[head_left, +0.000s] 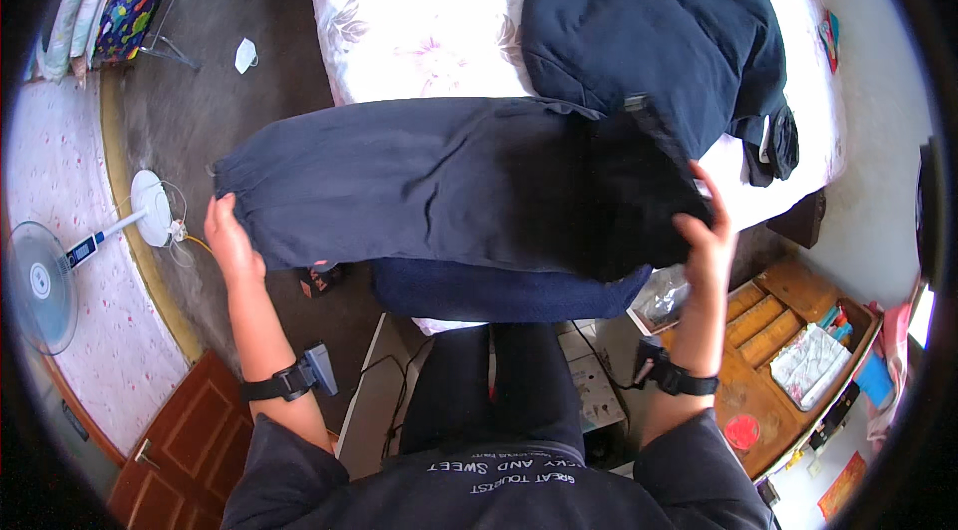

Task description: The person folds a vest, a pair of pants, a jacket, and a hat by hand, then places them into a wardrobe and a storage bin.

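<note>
Stretched between my two hands is a pair of dark grey trousers, folded lengthwise into a long strip. At its gathered, narrower left end, my left hand is closed on the lower corner. My right hand grips the darker right end, thumb and fingers around the edge. Beyond that end, a dark navy garment lies spread on the bed, a cuff bunched at its right side. Below the trousers shows a dark blue textured cloth, partly covered by them.
On the left stands a white fan with its cord on the floor. A white mask-like item lies near a metal-legged rack. An open wooden drawer with small items is at the right. Cables hang beside my legs.
</note>
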Available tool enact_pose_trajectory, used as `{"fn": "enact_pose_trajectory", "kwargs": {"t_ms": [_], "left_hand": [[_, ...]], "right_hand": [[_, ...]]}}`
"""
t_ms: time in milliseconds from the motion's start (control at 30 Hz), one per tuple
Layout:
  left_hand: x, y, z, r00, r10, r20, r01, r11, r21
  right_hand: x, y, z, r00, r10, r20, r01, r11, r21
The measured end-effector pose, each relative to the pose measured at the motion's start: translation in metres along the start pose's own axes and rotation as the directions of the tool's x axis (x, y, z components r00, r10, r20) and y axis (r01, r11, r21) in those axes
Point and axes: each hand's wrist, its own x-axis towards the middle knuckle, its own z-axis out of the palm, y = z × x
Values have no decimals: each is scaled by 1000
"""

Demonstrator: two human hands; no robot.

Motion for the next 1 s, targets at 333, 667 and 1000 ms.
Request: {"fn": "enact_pose_trajectory", "kwargs": {"t_ms": [333,667,1000], "left_hand": [[-2,64,-75,996,-42,83,62,966,-253],[-31,48,-33,956,113,270,-91,992,-90],[-121,60,35,956,36,293,-37,999,0]], "right_hand": [[-36,-8,-140,940,-196,-279,269,929,252],[6,196,-166,922,272,-274,-262,962,73],[30,172,-143,915,275,-296,-348,908,-232]]}}
